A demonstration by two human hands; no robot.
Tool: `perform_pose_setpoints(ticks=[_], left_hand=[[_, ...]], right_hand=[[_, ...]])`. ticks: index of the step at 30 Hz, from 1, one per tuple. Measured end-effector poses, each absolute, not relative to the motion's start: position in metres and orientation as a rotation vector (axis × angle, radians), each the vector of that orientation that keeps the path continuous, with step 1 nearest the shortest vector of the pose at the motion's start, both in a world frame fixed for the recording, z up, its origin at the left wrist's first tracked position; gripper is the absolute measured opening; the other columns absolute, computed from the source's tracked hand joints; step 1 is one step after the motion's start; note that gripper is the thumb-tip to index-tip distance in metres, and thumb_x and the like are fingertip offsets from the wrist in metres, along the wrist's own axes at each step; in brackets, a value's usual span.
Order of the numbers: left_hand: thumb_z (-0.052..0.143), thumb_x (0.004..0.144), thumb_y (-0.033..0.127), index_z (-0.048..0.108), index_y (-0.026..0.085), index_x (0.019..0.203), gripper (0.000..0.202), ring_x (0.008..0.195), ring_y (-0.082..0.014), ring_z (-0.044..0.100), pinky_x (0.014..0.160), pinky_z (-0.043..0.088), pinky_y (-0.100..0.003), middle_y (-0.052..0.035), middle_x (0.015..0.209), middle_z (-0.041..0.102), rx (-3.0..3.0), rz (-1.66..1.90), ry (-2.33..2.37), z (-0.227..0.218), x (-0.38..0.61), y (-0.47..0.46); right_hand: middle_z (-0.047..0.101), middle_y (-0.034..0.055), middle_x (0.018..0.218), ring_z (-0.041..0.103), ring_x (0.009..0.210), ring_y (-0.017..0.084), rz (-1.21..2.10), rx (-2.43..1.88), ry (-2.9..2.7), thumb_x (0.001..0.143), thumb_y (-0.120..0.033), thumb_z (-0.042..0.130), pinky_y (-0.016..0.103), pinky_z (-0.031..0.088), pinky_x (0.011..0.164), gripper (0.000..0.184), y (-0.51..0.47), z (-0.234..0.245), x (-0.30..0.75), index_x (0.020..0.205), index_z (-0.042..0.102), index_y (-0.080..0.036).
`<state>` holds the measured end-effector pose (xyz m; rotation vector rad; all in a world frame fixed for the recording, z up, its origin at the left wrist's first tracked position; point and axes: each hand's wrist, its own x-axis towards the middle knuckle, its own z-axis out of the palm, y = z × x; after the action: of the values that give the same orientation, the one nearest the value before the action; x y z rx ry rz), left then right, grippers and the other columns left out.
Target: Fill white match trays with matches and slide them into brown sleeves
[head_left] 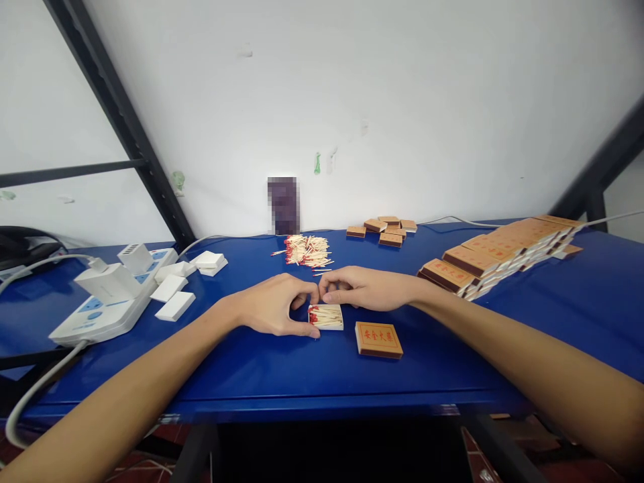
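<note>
A small white matchbox tray [332,318] filled with matches, red heads to the left, lies on the blue table. My left hand [274,305] curves around its left end, thumb at the near corner and fingers at the far one. Just behind the tray's far edge is my right hand [357,287], its fingers bent in and the thumb close to them; whatever lies between the fingertips is too small to tell. An orange matchbox sleeve [378,339] with red characters rests to the right of the tray. Beyond my hands is a pile of loose matches [306,250].
Stacked matchboxes [496,248] run along the right side, with several orange sleeves [387,229] at the back. To the left are white trays [176,305] and a power strip [95,315] with plugs and cables. A pixelated dark object [284,206] leans on the wall.
</note>
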<state>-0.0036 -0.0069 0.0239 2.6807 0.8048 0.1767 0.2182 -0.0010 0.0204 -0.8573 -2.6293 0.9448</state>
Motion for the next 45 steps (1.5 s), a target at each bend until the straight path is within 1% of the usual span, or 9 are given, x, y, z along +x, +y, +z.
perform_pose_setpoints(ticks=[7,13,19,24,27,32,37,41,45], left_hand=[[0.067,0.071,0.060,0.054,0.017,0.078,0.045,0.054,-0.0086,0.036,0.052,0.028,-0.024,0.0053,0.061,0.041,2.597,0.226,0.765,0.022,0.001,-0.009],[0.067,0.070,0.058,0.054,0.017,0.074,0.044,0.053,-0.0085,0.037,0.051,0.028,-0.024,0.0047,0.061,0.043,2.622,0.242,0.778,0.022,0.001,-0.009],[0.063,0.075,0.050,0.053,0.018,0.077,0.034,0.052,-0.0094,0.038,0.052,0.028,-0.025,0.0049,0.059,0.045,2.724,0.196,0.875,0.027,-0.008,-0.002],[0.061,0.076,0.047,0.054,0.018,0.079,0.030,0.054,-0.0108,0.042,0.054,0.027,-0.025,0.0036,0.062,0.051,2.819,0.120,0.949,0.033,-0.016,0.003],[0.058,0.077,0.050,0.054,0.018,0.080,0.032,0.055,-0.0117,0.043,0.055,0.027,-0.026,0.0025,0.065,0.053,2.846,0.059,0.977,0.033,-0.018,0.005],[0.060,0.077,0.052,0.057,0.019,0.105,0.043,0.071,-0.0166,0.053,0.066,0.037,-0.028,-0.0019,0.082,0.059,2.860,0.144,0.937,0.029,-0.019,0.005],[0.060,0.081,0.042,0.048,0.022,0.131,0.056,0.104,-0.0240,0.055,0.092,0.040,-0.036,-0.0087,0.117,0.059,2.833,0.317,0.730,0.025,-0.014,0.000],[0.059,0.083,0.037,0.056,0.019,0.126,0.047,0.096,-0.0227,0.058,0.089,0.042,-0.036,-0.0085,0.106,0.062,2.838,0.263,0.733,0.026,-0.011,-0.003],[0.061,0.082,0.034,0.060,0.020,0.122,0.042,0.090,-0.0206,0.059,0.084,0.043,-0.033,-0.0067,0.099,0.063,2.829,0.315,0.731,0.025,-0.009,-0.004]], right_hand=[[0.057,0.0001,0.072,0.048,0.061,0.012,0.690,-1.161,-2.528,0.083,-0.054,0.054,0.024,0.031,0.055,0.037,-0.014,0.013,0.201,0.077,0.055,-0.018],[0.057,-0.0008,0.071,0.047,0.061,0.011,0.747,-1.131,-2.548,0.082,-0.050,0.056,0.024,0.031,0.055,0.033,-0.014,0.016,0.203,0.076,0.055,-0.018],[0.053,-0.0007,0.068,0.044,0.061,0.012,0.755,-1.027,-2.574,0.089,-0.057,0.043,0.025,0.031,0.056,0.042,-0.010,0.026,0.214,0.080,0.056,-0.018],[0.061,0.0033,0.082,0.052,0.064,0.017,0.733,-1.242,-2.703,0.069,-0.068,0.062,0.029,0.034,0.054,0.052,-0.029,0.051,0.232,0.094,0.058,-0.022],[0.061,0.0037,0.082,0.054,0.063,0.020,0.718,-1.316,-2.808,0.058,-0.065,0.072,0.030,0.034,0.051,0.054,-0.049,0.053,0.243,0.091,0.059,-0.025],[0.062,0.0059,0.081,0.057,0.069,0.024,0.546,-1.429,-2.801,0.073,-0.051,0.064,0.033,0.038,0.056,0.028,-0.064,0.039,0.251,0.083,0.058,-0.025],[0.063,0.0079,0.095,0.059,0.079,0.025,0.473,-1.344,-2.741,0.080,-0.047,0.059,0.035,0.042,0.064,0.026,-0.056,0.033,0.244,0.092,0.058,-0.024],[0.062,0.0068,0.098,0.058,0.082,0.024,0.437,-1.307,-2.679,0.086,-0.049,0.051,0.035,0.042,0.071,0.029,-0.051,0.024,0.236,0.101,0.056,-0.024],[0.059,0.0091,0.101,0.057,0.089,0.024,0.321,-1.330,-2.612,0.089,-0.042,0.047,0.036,0.042,0.077,0.026,-0.046,0.015,0.229,0.104,0.054,-0.021]])
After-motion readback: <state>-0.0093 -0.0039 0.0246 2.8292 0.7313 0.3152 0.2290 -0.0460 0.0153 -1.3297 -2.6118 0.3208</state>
